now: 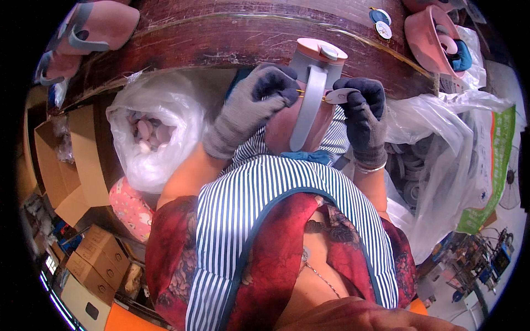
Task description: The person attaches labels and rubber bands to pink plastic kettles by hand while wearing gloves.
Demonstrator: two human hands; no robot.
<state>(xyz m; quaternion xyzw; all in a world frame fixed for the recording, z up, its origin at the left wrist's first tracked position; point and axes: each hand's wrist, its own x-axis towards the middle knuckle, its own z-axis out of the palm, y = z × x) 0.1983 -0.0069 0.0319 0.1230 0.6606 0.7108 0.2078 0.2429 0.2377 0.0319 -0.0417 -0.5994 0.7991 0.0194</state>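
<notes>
A pink plastic jug (287,124) with a grey handle (309,105) and a pink lid rests in my lap, against the edge of a dark wooden table. My left hand (259,99), in a grey glove with dark fingertips, pinches a thin yellow string by the handle. On the other side of the handle my right hand (361,107), in a dark grey glove, holds a small white tag (338,96) on the same string. Both hands are close to the handle's upper part.
The wooden table (221,38) runs across the top with pink jugs (96,25) at its left and right (428,36) ends. A clear bag of pink parts (149,132) sits to my left, a bag of grey parts (414,160) to my right. Cardboard boxes (94,259) stand lower left.
</notes>
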